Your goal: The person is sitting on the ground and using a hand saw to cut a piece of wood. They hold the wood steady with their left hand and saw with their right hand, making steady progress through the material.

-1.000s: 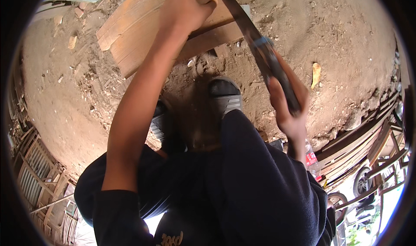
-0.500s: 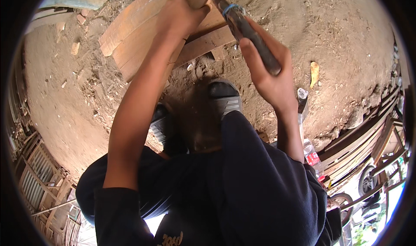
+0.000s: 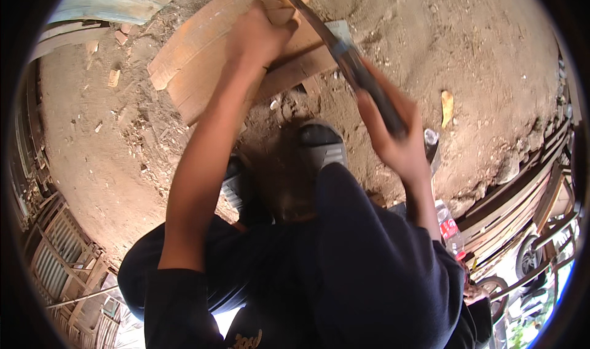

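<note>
My right hand (image 3: 399,137) is wrapped round the dark handle of a machete (image 3: 319,26). Its long curved blade slants up and left, past my left hand, toward the far edge of the picture. A bluish band circles the base of the handle. My left hand (image 3: 258,36) is closed over a low bench of wooden planks (image 3: 196,54), its fingers curled close beside the blade. What those fingers hold is hidden and blurred. A pale grey flat piece (image 3: 338,29) shows next to the blade, on the right of the planks.
My sandalled feet (image 3: 322,146) rest on the dirt ground (image 3: 491,72) just nearer than the planks. Plastic bottles (image 3: 452,229) lie by my right forearm, with stacked timber (image 3: 491,220) beyond. A yellowish scrap (image 3: 447,108) lies at right. Wood chips are scattered at left.
My right hand has drawn the machete a little nearer and to the right. The pale grey piece beside the blade has come into sight. My left hand stays at the planks; the whole view has shifted slightly.
</note>
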### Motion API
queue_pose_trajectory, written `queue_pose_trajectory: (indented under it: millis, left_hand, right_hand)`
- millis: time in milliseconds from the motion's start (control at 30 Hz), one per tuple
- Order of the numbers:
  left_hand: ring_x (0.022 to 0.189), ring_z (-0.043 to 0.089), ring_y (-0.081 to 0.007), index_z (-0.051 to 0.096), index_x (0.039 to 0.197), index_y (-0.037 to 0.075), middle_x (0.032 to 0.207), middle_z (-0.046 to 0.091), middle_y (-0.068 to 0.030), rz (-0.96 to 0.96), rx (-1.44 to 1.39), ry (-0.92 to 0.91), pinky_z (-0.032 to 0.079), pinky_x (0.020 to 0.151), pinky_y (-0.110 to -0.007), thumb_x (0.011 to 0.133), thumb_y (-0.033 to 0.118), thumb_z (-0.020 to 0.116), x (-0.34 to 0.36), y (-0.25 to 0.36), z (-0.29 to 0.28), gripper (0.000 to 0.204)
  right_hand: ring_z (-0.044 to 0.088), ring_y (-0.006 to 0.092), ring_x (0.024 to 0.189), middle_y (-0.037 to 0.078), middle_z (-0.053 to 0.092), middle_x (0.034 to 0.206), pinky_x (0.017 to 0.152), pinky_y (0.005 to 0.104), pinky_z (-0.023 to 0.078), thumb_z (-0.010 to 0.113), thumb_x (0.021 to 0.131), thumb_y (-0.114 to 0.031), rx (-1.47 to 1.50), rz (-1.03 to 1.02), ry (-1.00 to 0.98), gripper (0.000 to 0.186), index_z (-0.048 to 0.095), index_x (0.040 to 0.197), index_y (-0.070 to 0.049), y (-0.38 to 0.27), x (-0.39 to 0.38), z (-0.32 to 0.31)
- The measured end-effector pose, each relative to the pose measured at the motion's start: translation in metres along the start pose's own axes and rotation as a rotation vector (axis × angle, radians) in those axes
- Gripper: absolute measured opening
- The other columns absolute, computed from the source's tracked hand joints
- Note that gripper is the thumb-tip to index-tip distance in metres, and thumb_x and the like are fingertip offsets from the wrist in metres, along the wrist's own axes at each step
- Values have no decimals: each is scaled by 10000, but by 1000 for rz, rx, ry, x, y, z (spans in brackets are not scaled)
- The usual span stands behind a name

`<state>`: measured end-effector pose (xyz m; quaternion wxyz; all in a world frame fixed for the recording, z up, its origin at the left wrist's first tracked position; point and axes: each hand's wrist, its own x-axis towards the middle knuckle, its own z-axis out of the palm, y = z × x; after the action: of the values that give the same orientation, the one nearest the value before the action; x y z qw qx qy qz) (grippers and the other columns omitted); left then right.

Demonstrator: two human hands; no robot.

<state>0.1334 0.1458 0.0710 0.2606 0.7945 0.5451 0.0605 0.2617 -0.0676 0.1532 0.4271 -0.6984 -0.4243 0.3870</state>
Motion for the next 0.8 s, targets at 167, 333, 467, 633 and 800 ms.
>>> queue_pose_trajectory:
  millis: [167, 333, 467, 633, 800]
  left_hand:
    - [994, 684, -404, 604, 1149, 2, 1045, 700, -265, 11, -6, 23, 552, 871, -467, 774, 466, 739, -6, -1, -2, 612]
    - [989, 692, -390, 615, 1196, 47, 1040, 708, -252, -13, 2, -11, 560, 860, -456, 765, 449, 744, 1, -4, 3, 604]
    - [989, 692, -394, 613, 1165, -8, 1030, 701, -274, 23, 10, 56, 557, 863, -463, 764, 435, 738, -6, -1, -1, 610]
    - [981, 687, -395, 613, 1192, 3, 1039, 701, -267, -9, 9, 8, 531, 860, -445, 794, 433, 725, -3, -3, 2, 597]
    - [985, 683, -423, 606, 1126, -31, 1011, 700, -283, -13, 0, -2, 547, 866, -474, 767, 461, 736, -1, 0, 0, 623]
  right_hand:
    - [613, 98, 802, 123, 710, 969, 746, 254, 485, 587, 949, -139, -11, -16, 8, 483, 518, 1396, 31, 7, -34, -3]
    - [586, 69, 783, 99, 713, 1006, 732, 232, 469, 583, 959, -155, 4, 21, -10, 491, 512, 1414, 15, -10, 24, 11]
    - [592, 65, 759, 126, 715, 1099, 702, 209, 471, 587, 959, -166, -9, -44, 26, 499, 508, 1416, 18, 16, -39, -9]
    - [615, 121, 877, 174, 697, 1150, 782, 261, 487, 572, 955, -141, 38, 20, 12, 489, 505, 1403, 44, 6, -16, -1]
    - [681, 198, 1021, 235, 693, 1146, 878, 299, 511, 559, 944, -81, 24, 87, -12, 477, 492, 1388, 81, 7, -1, 7]
